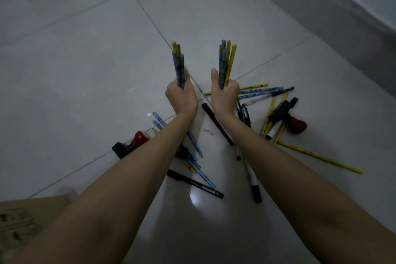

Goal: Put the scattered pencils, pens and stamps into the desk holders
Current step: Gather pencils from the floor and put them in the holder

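Head view, looking down at a pale tiled floor (85,66). The left hand (181,97) is fisted around a bundle of blue-patterned and yellow pencils (178,64), held upright by their lower ends; the right hand (224,94) grips a second upright bundle of blue and yellow pencils (226,60) the same way, thumb laid along the shafts. Both fists are fully closed around their bundles, well above the floor and near each other without touching. More stationery lies scattered below: a black pen (217,124) between the forearms, another black pen (195,183) nearer the viewer, a white marker with a black cap (254,180), a long yellow pencil (319,157) to the right, blue pencils (194,143) partly under the left forearm, a red-handled stamp (287,117) at right and a second red-handled stamp (130,143) at left. No desk holder can be identified here; a brown cardboard shape (23,221) sits at lower left. The pencils are likely light, rigid and smooth, so a bundle may fan or slide if the fist loosens; holding low on the shafts leaves the free ends splayed, and a grip nearer mid-length would probably keep them parallel for insertion. The stamps look blockier and heavier, best taken by their handles.
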